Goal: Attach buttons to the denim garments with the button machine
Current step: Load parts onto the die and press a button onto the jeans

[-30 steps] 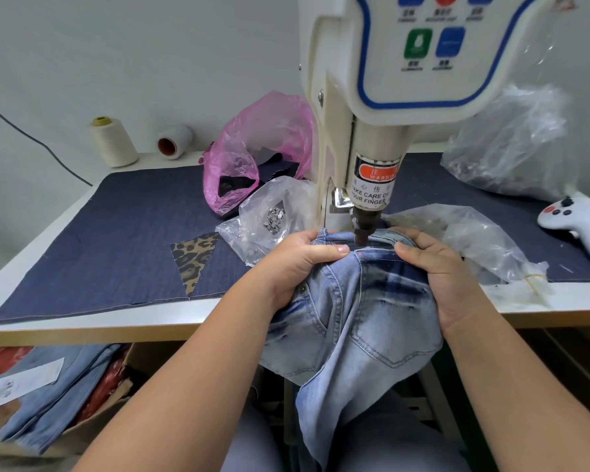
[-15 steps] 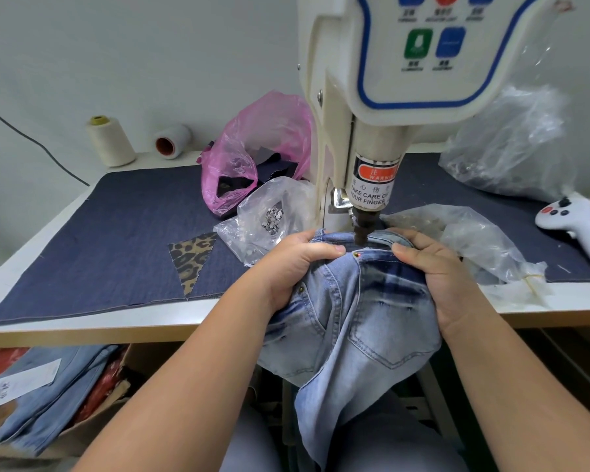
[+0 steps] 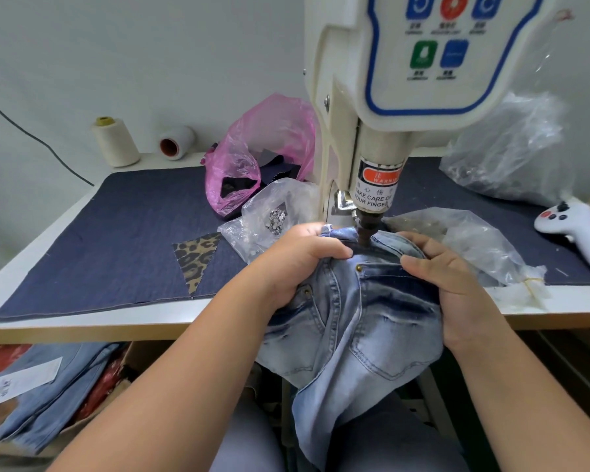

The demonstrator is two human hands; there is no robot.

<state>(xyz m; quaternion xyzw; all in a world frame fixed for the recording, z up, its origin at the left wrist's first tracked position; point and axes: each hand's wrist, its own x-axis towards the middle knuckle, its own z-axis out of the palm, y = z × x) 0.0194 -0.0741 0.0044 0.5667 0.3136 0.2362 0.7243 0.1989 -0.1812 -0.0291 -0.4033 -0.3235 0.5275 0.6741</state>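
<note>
Left hand [image 3: 295,258]: grips jeans [image 3: 361,321] waistband, left of punch [image 3: 364,231].
Jeans: waistband under punch, legs hanging off table edge.
Right hand [image 3: 450,281]: pinches waistband, right of punch.
Risk: fingertips near punch; slipping denim misplaces button.

The worktop [image 3: 82,327] is white with a wood-coloured front edge. A dark blue denim mat [image 3: 109,240] covers most of it, with a leopard-print patch [image 3: 195,258] set in it. On the mat lie a pink plastic bag [image 3: 263,151], clear bags [image 3: 273,216] and a white handheld controller [image 3: 573,226]. Two thread cones [image 3: 115,141] sit at the back left corner, one upright, one on its side.
</note>
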